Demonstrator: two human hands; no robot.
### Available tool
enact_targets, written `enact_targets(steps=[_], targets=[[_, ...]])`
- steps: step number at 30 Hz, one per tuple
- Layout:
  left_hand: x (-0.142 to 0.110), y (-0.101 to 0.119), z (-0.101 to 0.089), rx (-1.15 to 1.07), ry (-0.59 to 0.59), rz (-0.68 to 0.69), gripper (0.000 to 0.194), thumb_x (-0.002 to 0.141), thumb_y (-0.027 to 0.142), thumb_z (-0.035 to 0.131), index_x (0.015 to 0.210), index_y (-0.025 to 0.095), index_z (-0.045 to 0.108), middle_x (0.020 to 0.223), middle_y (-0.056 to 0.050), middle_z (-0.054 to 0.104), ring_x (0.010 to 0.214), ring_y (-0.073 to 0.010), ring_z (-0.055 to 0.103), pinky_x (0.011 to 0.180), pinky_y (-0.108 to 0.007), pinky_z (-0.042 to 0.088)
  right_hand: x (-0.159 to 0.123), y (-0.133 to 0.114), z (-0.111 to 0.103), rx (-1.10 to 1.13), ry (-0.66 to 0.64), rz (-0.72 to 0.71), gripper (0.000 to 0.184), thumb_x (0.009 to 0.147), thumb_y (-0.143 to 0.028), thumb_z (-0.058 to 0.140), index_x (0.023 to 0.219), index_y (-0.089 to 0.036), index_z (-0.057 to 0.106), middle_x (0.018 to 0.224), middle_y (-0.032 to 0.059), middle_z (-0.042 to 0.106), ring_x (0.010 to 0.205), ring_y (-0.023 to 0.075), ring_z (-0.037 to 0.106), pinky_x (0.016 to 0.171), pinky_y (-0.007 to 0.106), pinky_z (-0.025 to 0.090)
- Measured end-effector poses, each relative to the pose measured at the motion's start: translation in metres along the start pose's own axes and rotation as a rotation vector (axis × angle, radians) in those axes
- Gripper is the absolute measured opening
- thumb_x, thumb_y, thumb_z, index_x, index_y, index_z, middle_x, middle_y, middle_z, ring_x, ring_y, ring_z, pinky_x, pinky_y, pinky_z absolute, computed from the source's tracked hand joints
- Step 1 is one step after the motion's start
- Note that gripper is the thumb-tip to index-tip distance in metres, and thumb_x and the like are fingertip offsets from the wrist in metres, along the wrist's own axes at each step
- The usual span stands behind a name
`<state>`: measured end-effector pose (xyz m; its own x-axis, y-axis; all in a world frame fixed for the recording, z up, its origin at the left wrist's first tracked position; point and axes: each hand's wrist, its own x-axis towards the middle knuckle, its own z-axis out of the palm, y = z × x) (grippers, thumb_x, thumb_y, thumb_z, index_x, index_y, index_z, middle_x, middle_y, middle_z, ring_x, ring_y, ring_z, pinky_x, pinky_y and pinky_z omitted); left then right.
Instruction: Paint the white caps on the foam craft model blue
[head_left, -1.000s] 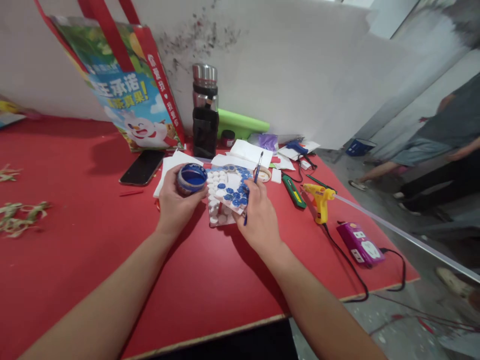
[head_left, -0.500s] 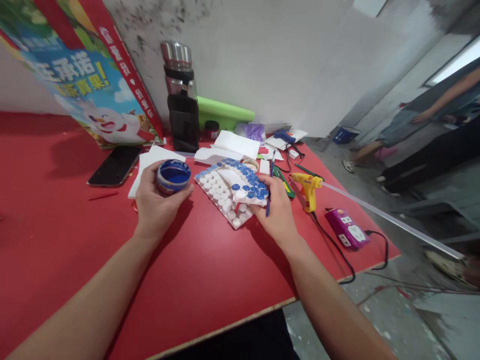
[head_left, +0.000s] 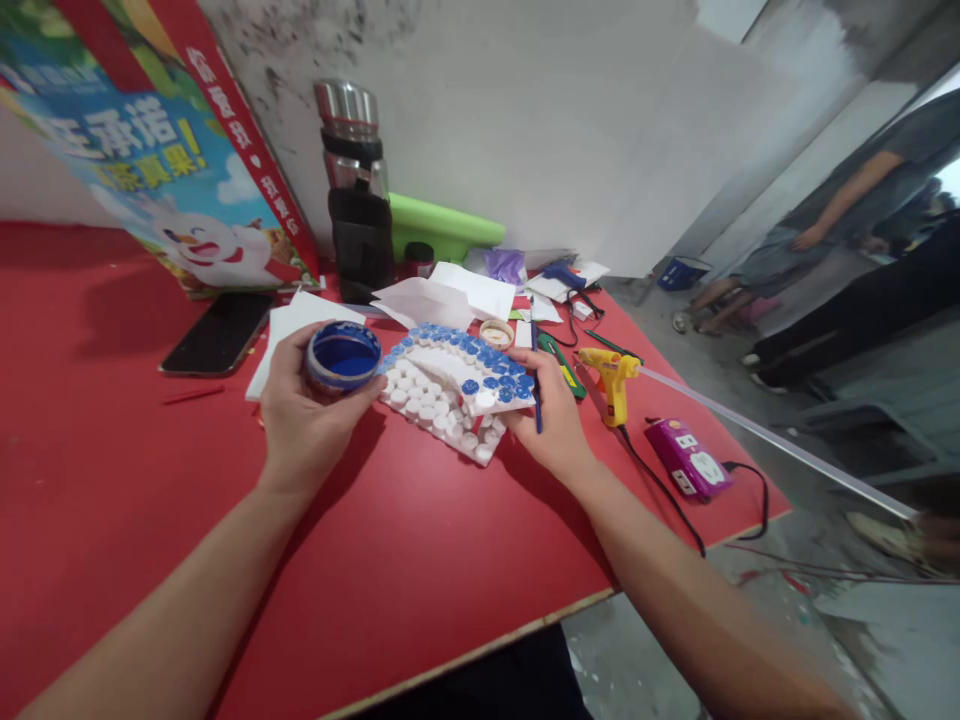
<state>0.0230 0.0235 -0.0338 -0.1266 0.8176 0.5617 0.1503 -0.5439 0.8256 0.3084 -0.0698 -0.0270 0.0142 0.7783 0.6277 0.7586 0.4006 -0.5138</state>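
Note:
My left hand (head_left: pixel 304 420) is wrapped round a small jar of blue paint (head_left: pixel 345 358), its mouth facing up. A craft piece (head_left: pixel 457 375) of small white round discs on a white backing lies between my hands, with a curved band of blue-painted discs along its top. My right hand (head_left: pixel 553 415) grips its right end and also holds a thin paintbrush (head_left: pixel 536 385), upright along the fingers. My left thumb reaches close to the piece's left edge; I cannot tell whether they touch.
On the red table (head_left: pixel 420 580) are a yellow glue gun (head_left: pixel 611 380), a purple power socket (head_left: pixel 688 458), a green utility knife (head_left: pixel 562 365) and a phone (head_left: pixel 217 332). A tall bottle (head_left: pixel 358 200) and a printed bag (head_left: pixel 172 160) stand behind. People (head_left: pixel 840 210) are at the right.
The craft piece has tilted and its left end has come nearer my left thumb. A white paper behind it has lifted. The brush stands a little straighter, and the view has shifted slightly.

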Motion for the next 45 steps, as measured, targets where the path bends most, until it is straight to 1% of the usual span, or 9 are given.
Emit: enact_targets(steps=[4, 11, 18, 21, 25, 29, 32, 37, 45], targets=[[0.0, 0.002, 0.0, -0.01, 0.01, -0.014, 0.075, 0.062, 0.029, 0.102, 0.13, 0.02, 0.072, 0.128, -0.008, 0.076, 0.116, -0.0291, 0.075, 0.109, -0.051, 0.065, 0.012, 0.009, -0.001, -0.012, -0.055, -0.042, 0.056, 0.091, -0.027, 0.068, 0.145, -0.025, 0.054, 0.144, 0.0171, 0.071, 0.136, 0.0336, 0.069, 0.115, 0.057, 0.057], [0.0, 0.001, 0.0, -0.001, -0.005, -0.022, 0.076, 0.061, 0.029, 0.102, 0.131, 0.017, 0.072, 0.128, -0.01, 0.075, 0.117, -0.031, 0.074, 0.112, -0.055, 0.063, 0.036, 0.044, 0.002, -0.004, -0.079, -0.085, 0.052, 0.096, -0.035, 0.07, 0.144, -0.022, 0.055, 0.144, 0.0193, 0.07, 0.137, 0.0351, 0.066, 0.118, 0.06, 0.055], [-0.003, 0.011, 0.002, -0.011, -0.004, -0.018, 0.075, 0.06, 0.026, 0.1, 0.129, 0.016, 0.073, 0.126, -0.009, 0.077, 0.117, -0.0289, 0.075, 0.109, -0.049, 0.063, 0.023, 0.05, -0.007, 0.059, -0.057, -0.086, 0.052, 0.102, -0.031, 0.071, 0.152, -0.027, 0.055, 0.149, 0.0167, 0.066, 0.13, 0.0308, 0.073, 0.109, 0.055, 0.065], [-0.004, 0.017, 0.004, -0.056, -0.023, -0.053, 0.077, 0.057, 0.026, 0.102, 0.128, 0.015, 0.072, 0.124, -0.009, 0.077, 0.114, -0.0272, 0.075, 0.105, -0.045, 0.064, 0.011, 0.043, -0.016, 0.132, -0.005, -0.052, 0.044, 0.108, -0.023, 0.059, 0.151, -0.028, 0.055, 0.149, 0.0159, 0.065, 0.127, 0.0284, 0.079, 0.102, 0.051, 0.07], [-0.008, 0.025, 0.007, -0.088, -0.097, -0.136, 0.079, 0.058, 0.03, 0.104, 0.127, 0.018, 0.068, 0.122, -0.008, 0.077, 0.111, -0.0265, 0.076, 0.098, -0.042, 0.066, 0.006, 0.023, -0.021, 0.036, 0.215, -0.039, 0.032, 0.113, -0.018, 0.047, 0.139, -0.029, 0.062, 0.127, 0.0101, 0.078, 0.121, 0.028, 0.084, 0.101, 0.055, 0.071], [-0.014, 0.033, 0.01, -0.097, -0.155, -0.196, 0.081, 0.06, 0.034, 0.105, 0.129, 0.019, 0.066, 0.123, -0.009, 0.078, 0.112, -0.0278, 0.076, 0.098, -0.042, 0.066, 0.026, -0.01, -0.021, 0.095, 0.421, -0.092, 0.022, 0.119, -0.032, 0.049, 0.132, -0.029, 0.067, 0.119, 0.0078, 0.083, 0.111, 0.0239, 0.085, 0.099, 0.049, 0.071], [-0.018, 0.04, 0.01, -0.084, -0.214, -0.202, 0.077, 0.064, 0.036, 0.102, 0.13, 0.02, 0.065, 0.127, -0.009, 0.078, 0.117, -0.0302, 0.077, 0.104, -0.044, 0.066, 0.051, -0.036, -0.021, 0.276, 0.398, -0.08, 0.028, 0.122, -0.044, 0.047, 0.128, -0.027, 0.068, 0.093, 0.0011, 0.083, 0.079, 0.0175, 0.084, 0.079, 0.037, 0.071], [-0.021, 0.048, 0.006, 0.012, -0.341, -0.141, 0.067, 0.071, 0.04, 0.098, 0.128, 0.022, 0.068, 0.125, -0.01, 0.08, 0.115, -0.0326, 0.079, 0.105, -0.048, 0.066, 0.074, -0.057, -0.021, 0.467, 0.416, -0.025, 0.039, 0.115, -0.059, 0.059, 0.103, -0.025, 0.076, 0.069, -0.0043, 0.065, 0.052, 0.0103, 0.064, 0.054, 0.028, 0.056], [-0.023, 0.044, 0.005, 0.001, -0.489, -0.125, 0.063, 0.077, 0.037, 0.096, 0.132, 0.023, 0.068, 0.13, -0.011, 0.081, 0.121, -0.0341, 0.079, 0.11, -0.051, 0.065, 0.056, -0.056, -0.023, 0.677, 0.543, 0.137, 0.043, 0.114, -0.06, 0.06, 0.09, -0.025, 0.066, 0.059, -0.0073, 0.058, 0.038, 0.0069, 0.04, 0.036, 0.024, 0.031]])
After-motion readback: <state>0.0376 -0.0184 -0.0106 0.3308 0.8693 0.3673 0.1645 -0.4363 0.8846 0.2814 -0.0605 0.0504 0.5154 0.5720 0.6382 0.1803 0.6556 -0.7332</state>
